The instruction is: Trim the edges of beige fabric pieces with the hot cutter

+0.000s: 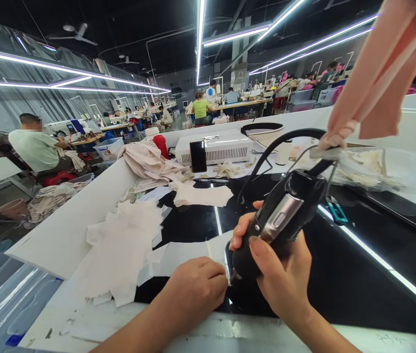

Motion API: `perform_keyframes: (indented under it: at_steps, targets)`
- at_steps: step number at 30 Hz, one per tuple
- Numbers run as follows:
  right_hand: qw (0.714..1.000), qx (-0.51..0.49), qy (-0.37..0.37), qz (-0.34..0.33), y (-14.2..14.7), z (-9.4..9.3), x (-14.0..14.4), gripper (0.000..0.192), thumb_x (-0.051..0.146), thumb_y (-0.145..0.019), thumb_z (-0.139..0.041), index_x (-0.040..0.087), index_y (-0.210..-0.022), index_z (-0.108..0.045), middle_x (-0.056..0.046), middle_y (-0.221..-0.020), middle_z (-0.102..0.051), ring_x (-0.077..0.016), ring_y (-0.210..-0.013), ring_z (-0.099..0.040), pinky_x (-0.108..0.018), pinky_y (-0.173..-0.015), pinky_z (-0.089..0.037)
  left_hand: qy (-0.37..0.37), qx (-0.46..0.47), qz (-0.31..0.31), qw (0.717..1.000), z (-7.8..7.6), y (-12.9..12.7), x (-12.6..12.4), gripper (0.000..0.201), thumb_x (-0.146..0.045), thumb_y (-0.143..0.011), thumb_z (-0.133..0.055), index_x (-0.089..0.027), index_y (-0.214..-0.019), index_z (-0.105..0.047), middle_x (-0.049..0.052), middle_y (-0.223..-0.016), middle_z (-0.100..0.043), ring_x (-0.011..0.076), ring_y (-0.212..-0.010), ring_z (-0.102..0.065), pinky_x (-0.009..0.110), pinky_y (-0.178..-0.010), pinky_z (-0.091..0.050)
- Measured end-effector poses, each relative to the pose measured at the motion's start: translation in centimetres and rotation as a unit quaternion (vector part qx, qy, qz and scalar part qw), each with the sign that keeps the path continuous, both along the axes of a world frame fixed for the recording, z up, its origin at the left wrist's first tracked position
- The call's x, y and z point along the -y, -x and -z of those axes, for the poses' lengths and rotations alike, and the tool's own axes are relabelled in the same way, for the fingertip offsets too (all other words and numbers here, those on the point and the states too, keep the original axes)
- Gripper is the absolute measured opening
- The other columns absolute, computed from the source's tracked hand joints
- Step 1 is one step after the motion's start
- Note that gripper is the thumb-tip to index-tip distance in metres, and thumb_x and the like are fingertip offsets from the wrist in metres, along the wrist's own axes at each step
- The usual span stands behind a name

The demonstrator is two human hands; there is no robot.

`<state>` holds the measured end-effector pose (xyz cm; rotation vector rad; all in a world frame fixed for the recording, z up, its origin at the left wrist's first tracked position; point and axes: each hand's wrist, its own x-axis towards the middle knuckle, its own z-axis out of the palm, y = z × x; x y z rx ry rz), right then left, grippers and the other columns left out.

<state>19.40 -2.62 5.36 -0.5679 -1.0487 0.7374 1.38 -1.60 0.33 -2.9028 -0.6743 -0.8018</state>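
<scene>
Gripping a black, pistol-shaped handheld tool with a brushed silver panel (281, 220), the right hand (279, 274) wraps its fingers around the tool's lower body, thumb laid along the side near the silver plate. The tool tilts nose-down toward the glossy black work surface (340, 274), its tip hidden just beside the left hand (196, 287), which is curled into a loose fist, knuckles up, resting at the near edge; whether it pins anything beneath it cannot be told. A thick black cord (277, 142) arcs up from the tool's rear and back toward the table's far side.

Open room lies mostly to the right of the tool, where the dark surface runs bare apart from a reflected strip of light and a small teal clip (337, 211). To the left, pale cream cut fabric pieces (119, 250) overlap across the surface and spill up to a low white side wall (64, 230) that bounds the bench. The near rim is a scuffed white ledge (211, 333) under both wrists. Farther back stand a white vented box-shaped machine (217, 147), a dark upright phone (198, 156) leaning against it, and a heap of beige cloth (147, 159). A clear plastic bag of offcuts (365, 169) sits at the right rear, and a folded peach cloth (380, 73) hangs overhead, close to the cord.
</scene>
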Motion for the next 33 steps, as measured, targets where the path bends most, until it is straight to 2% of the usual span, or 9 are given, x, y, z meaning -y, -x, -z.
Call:
perform_keyframes:
  at_steps: [10, 15, 19, 22, 29, 33]
  targets:
    - [1.000, 0.015, -0.006, -0.003, -0.1, 0.0, 0.3, 0.016, 0.022, -0.098, -0.082, 0.030, -0.107, -0.071, 0.002, -0.090, -0.076, -0.0126, -0.061, -0.064, -0.024, -0.055, -0.059, -0.008, 0.016, 0.025, 1.000, -0.3, 0.2, 0.2, 0.025, -0.006, -0.115, -0.049, -0.015, -0.106, -0.070, 0.003, -0.093, -0.076, 0.0196, -0.084, -0.076, 0.032, -0.083, -0.066]
    - [1.000, 0.023, -0.008, -0.006, -0.3, -0.1, 0.3, 0.018, 0.019, -0.098, -0.081, 0.030, -0.107, -0.071, 0.002, -0.090, -0.076, -0.0119, -0.059, -0.063, -0.023, -0.054, -0.059, -0.027, 0.017, 0.020, 0.999, -0.7, 0.9, 0.4, 0.024, -0.008, -0.118, -0.047, -0.014, -0.119, -0.070, 0.004, -0.108, -0.081, 0.0201, -0.100, -0.079, 0.033, -0.098, -0.067]
    - [1.000, 0.022, 0.002, -0.014, -0.5, 0.1, 0.5, 0.017, 0.024, -0.100, -0.083, 0.030, -0.107, -0.069, 0.001, -0.091, -0.076, -0.0123, -0.057, -0.061, -0.024, -0.050, -0.060, -0.035, 0.009, 0.014, 0.999, -0.7, 1.3, 0.6, 0.024, -0.009, -0.118, -0.047, -0.015, -0.119, -0.070, 0.004, -0.110, -0.081, 0.0203, -0.101, -0.080, 0.034, -0.097, -0.067]
    - [1.000, 0.007, 0.015, -0.006, -0.4, 0.2, 0.6, 0.023, 0.030, -0.099, -0.086, 0.030, -0.113, -0.068, 0.000, -0.090, -0.075, -0.0154, -0.059, -0.066, -0.026, -0.048, -0.062, -0.047, 0.010, 0.010, 0.999, -0.6, 1.3, 0.7, 0.023, -0.011, -0.118, -0.048, -0.015, -0.117, -0.070, 0.004, -0.108, -0.081, 0.0203, -0.100, -0.079, 0.034, -0.096, -0.068]
    - [1.000, 0.001, 0.021, 0.005, -0.4, 0.0, 0.6, 0.037, 0.038, -0.098, -0.089, 0.031, -0.127, -0.068, 0.000, -0.088, -0.075, -0.0179, -0.063, -0.071, -0.027, -0.051, -0.064, -0.086, 0.001, 0.001, 0.996, -0.5, 1.4, 0.7, 0.026, -0.020, -0.122, -0.047, -0.013, -0.116, -0.071, 0.005, -0.105, -0.080, 0.0209, -0.099, -0.078, 0.034, -0.095, -0.067]
    - [1.000, 0.013, 0.026, -0.003, -1.0, 0.5, 0.5, 0.037, 0.036, -0.099, -0.087, 0.031, -0.129, -0.068, 0.000, -0.089, -0.075, -0.0187, -0.066, -0.072, -0.029, -0.055, -0.066, -0.087, -0.027, -0.003, 0.996, -0.2, 1.5, 0.7, 0.024, -0.024, -0.123, -0.049, -0.013, -0.119, -0.070, 0.006, -0.105, -0.078, 0.0206, -0.101, -0.077, 0.034, -0.097, -0.067]
